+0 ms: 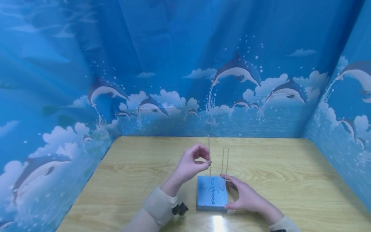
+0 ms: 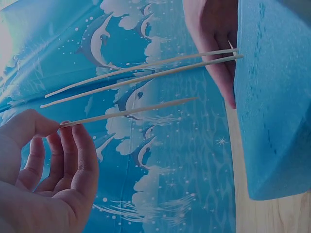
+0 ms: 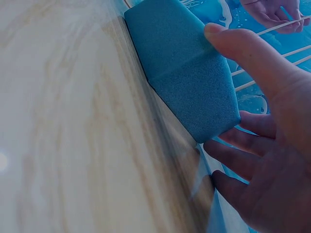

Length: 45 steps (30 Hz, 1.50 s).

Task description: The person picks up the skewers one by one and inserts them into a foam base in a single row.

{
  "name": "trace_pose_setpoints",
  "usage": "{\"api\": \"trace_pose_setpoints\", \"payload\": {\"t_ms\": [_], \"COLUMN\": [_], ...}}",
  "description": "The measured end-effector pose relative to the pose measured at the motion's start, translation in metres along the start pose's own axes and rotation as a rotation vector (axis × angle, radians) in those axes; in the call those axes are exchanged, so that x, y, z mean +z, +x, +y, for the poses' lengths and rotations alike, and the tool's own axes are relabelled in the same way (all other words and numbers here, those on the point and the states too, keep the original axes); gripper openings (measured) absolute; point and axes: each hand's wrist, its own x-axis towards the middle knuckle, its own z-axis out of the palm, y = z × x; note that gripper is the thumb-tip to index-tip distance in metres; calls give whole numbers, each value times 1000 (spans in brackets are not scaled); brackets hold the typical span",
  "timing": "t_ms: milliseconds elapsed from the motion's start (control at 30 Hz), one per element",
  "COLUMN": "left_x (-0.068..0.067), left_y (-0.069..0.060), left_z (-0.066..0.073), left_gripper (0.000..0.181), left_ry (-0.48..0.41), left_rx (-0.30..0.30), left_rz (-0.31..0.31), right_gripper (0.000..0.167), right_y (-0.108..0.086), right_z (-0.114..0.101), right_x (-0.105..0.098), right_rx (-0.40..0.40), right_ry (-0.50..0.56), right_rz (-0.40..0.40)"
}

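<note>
On the surface (image 1: 275, 161), block (image 1: 204, 197): one, blue, flat, dark-dotted.
Standing sticks (image 1: 227, 164): two, upright near the block's right edge.
Left hand (image 1: 190, 163): fingers pinching one held stick (image 2: 129, 112), its tip apart from the block.
Right hand (image 1: 246, 195): fingers spread, gripping the block's right side.
Lying sticks (image 1: 154, 177): at least two, left.
Back edge: wood stretches behind the block to one curtain (image 1: 162, 64).
</note>
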Motion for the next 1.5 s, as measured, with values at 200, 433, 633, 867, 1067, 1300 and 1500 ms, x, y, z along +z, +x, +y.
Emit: {"api": "trace_pose_setpoints", "payload": {"t_ms": [200,433,633,867,1067,1300,1500], "left_x": [8,16,19,24,28,30,31], "left_y": [3,5,2,0,-2,-4,-4], "left_z": [-4,-5,-8,-15,-18,-18,-18], "left_gripper": [27,26,26,26,26,26,26], "left_ry": [6,20,16,4,15,23,26], "left_rx": [12,28,9,-3,3,5,-3], "left_rz": [-7,-28,-27,-33,-22,-18,2], "right_gripper": [108,106,106,105,105,103,104], "right_y": [0,1,1,2,1,-1,0], "right_z": [2,3,3,4,3,1,1], "right_x": [0,-3,-1,0,1,2,1], "right_rx": [-5,-24,-25,-33,-36,-65,-57], "right_ry": [-15,-47,-41,-33,-36,-28,-26], "right_rz": [13,41,41,36,38,38,37]}}
